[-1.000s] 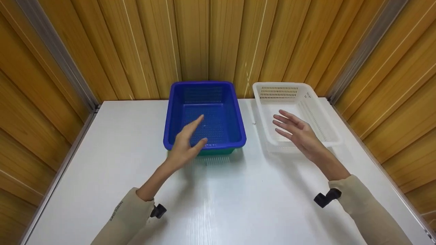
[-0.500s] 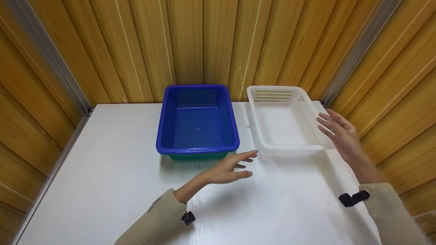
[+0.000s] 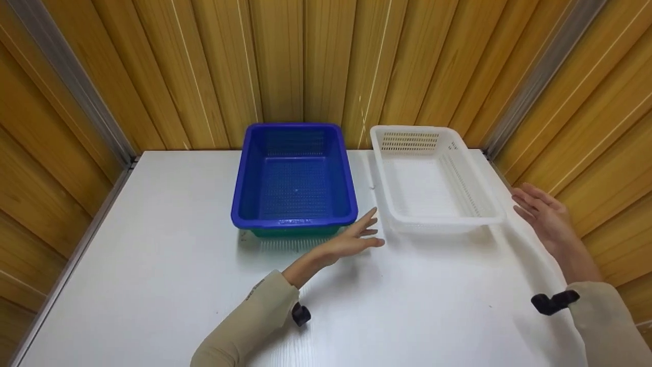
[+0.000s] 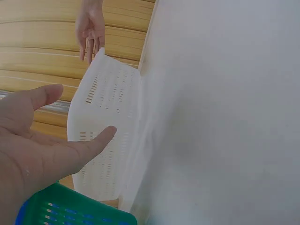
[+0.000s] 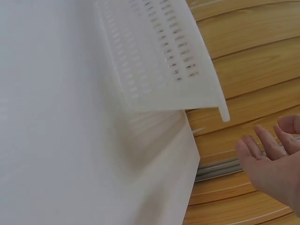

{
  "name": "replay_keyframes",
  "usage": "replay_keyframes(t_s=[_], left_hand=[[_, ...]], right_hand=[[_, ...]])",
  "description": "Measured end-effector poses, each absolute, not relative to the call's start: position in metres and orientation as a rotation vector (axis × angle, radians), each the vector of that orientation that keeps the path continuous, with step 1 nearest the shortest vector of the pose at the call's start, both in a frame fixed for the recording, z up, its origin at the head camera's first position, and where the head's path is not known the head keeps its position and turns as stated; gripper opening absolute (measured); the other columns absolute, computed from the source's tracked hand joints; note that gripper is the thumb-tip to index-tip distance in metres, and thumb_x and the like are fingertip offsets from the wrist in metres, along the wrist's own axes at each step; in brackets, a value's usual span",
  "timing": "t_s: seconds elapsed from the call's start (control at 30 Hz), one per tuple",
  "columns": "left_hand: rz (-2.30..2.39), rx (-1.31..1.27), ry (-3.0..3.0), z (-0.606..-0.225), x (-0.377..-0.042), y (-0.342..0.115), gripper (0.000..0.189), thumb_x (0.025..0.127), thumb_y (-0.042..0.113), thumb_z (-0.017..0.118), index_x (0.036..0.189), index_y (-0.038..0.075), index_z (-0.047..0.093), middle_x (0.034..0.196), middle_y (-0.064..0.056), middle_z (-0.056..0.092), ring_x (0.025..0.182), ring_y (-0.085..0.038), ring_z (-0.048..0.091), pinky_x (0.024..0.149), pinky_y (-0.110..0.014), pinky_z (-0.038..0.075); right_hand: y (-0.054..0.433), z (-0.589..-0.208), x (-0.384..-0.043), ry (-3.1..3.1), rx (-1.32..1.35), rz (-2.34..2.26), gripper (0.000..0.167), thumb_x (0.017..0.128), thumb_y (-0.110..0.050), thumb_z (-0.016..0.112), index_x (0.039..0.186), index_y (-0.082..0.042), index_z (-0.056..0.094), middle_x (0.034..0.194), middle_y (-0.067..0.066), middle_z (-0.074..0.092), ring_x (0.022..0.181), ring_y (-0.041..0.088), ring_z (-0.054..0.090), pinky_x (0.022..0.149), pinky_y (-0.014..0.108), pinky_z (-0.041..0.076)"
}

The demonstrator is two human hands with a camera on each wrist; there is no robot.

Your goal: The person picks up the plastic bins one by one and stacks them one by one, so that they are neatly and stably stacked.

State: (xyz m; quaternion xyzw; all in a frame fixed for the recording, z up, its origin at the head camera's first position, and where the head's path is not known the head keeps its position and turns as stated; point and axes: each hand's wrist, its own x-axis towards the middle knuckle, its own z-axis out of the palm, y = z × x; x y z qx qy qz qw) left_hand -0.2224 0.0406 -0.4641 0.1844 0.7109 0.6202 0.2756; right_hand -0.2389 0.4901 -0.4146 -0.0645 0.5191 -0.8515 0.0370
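A white plastic basket [image 3: 438,221] with slotted walls stands at the back right of the table. To its left is a blue basket [image 3: 295,224] with a green one [image 3: 290,232] showing under its rim. My left hand [image 3: 351,242] hovers between the two baskets, near the blue one's front right corner, fingers extended and holding nothing. Off the white basket's right side, my right hand [image 3: 547,219] is held in the air with loosely extended fingers. In the right wrist view that hand [image 5: 272,159] is apart from the white basket [image 5: 154,61].
The white table [image 3: 153,265] reaches back to a wood-patterned wall [image 3: 285,66]. Similar walls stand left [image 3: 46,168] and right [image 3: 606,153], with grey metal strips in the corners. A small black camera [image 3: 554,302] sits on the right wrist.
My left hand has moved right from above the blue basket to the gap between the baskets. My right hand has moved right, from over the white basket to outside it.
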Motion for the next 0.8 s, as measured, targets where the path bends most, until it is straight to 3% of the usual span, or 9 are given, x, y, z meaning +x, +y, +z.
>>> replay_keyframes(t_s=[0.23,0.4,0.47,0.53,0.67,0.8], left_hand=[[1.811,0.331,1.844,-0.473,-0.239,0.064,0.093,0.098,0.035,0.067,0.166,0.029,0.005,0.173,-0.009,0.016,0.159,-0.027,0.021,0.129,-0.050,0.022],[1.887,0.282,1.823,-0.475,-0.245,0.080,0.093,0.098,0.041,0.067,0.166,0.031,0.004,0.174,-0.006,0.012,0.160,-0.026,0.015,0.129,-0.051,0.019],[1.915,0.264,1.818,-0.475,-0.247,0.084,0.094,0.098,0.040,0.067,0.166,0.032,0.002,0.174,-0.006,0.010,0.161,-0.027,0.014,0.129,-0.051,0.019],[1.946,0.244,1.821,-0.474,-0.250,0.089,0.094,0.098,0.038,0.067,0.166,0.032,0.001,0.174,-0.007,0.010,0.160,-0.027,0.014,0.129,-0.051,0.019],[2.019,0.214,1.805,-0.471,-0.256,0.098,0.096,0.099,0.033,0.067,0.166,0.029,-0.002,0.173,-0.012,0.008,0.161,-0.029,0.013,0.129,-0.051,0.018],[2.054,0.205,1.757,-0.469,-0.260,0.102,0.093,0.100,0.029,0.065,0.166,0.024,0.000,0.173,-0.016,0.007,0.161,-0.032,0.010,0.130,-0.049,0.017]], right_hand=[[0.498,-0.437,-0.240,1.605,-0.281,-2.457,0.042,0.111,-0.003,0.031,0.128,-0.018,0.066,0.122,0.001,0.075,0.111,0.015,0.072,0.093,0.027,0.059],[0.488,-0.447,-0.243,1.707,-0.216,-2.352,0.038,0.110,-0.006,0.037,0.135,-0.023,0.060,0.122,-0.003,0.070,0.109,0.014,0.070,0.093,0.027,0.059],[0.483,-0.448,-0.244,1.781,-0.170,-2.294,0.042,0.110,-0.006,0.040,0.149,-0.020,0.047,0.121,-0.005,0.069,0.108,0.011,0.069,0.093,0.026,0.059],[0.478,-0.449,-0.244,1.832,-0.128,-2.245,0.054,0.110,-0.008,0.041,0.162,-0.013,0.026,0.120,-0.007,0.067,0.108,0.009,0.069,0.094,0.026,0.059],[0.472,-0.450,-0.246,1.825,-0.056,-2.216,0.075,0.111,-0.011,0.039,0.161,-0.003,-0.015,0.119,-0.009,0.064,0.107,0.007,0.068,0.095,0.028,0.059],[0.467,-0.450,-0.247,1.763,-0.043,-2.230,0.071,0.111,-0.009,0.034,0.161,-0.005,-0.017,0.120,-0.010,0.063,0.109,0.007,0.066,0.096,0.029,0.058]])
